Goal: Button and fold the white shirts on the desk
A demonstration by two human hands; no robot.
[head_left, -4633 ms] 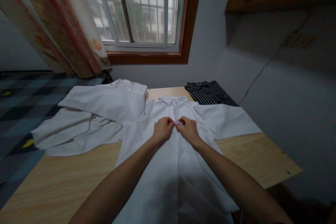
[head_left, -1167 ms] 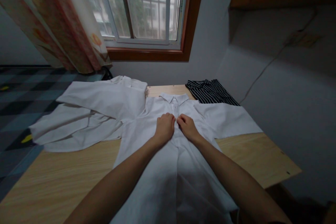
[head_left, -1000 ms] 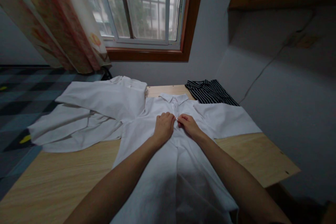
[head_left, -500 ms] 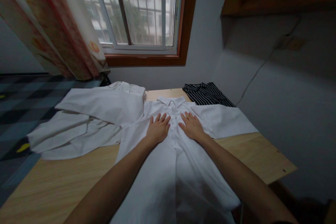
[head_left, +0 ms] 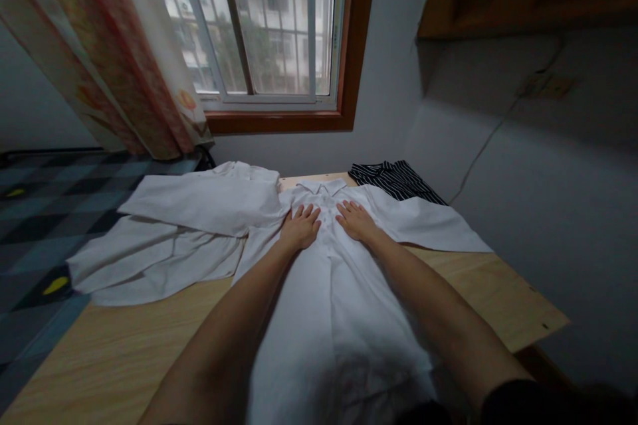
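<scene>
Table (head_left: 164, 325) carries collared white shirt (head_left: 312, 292), left hand (head_left: 301, 228) and right hand (head_left: 355, 220) splayed flat on it, nothing in either grip.

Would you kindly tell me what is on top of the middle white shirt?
The left hand and right hand rest palm-down on the white shirt; the part beneath them is covered from view.

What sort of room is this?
Probably a bedroom in a home: a floral curtain hangs by the window, checked cloth that looks like bedding lies at left, and a wooden table holds a spread white shirt.
</scene>
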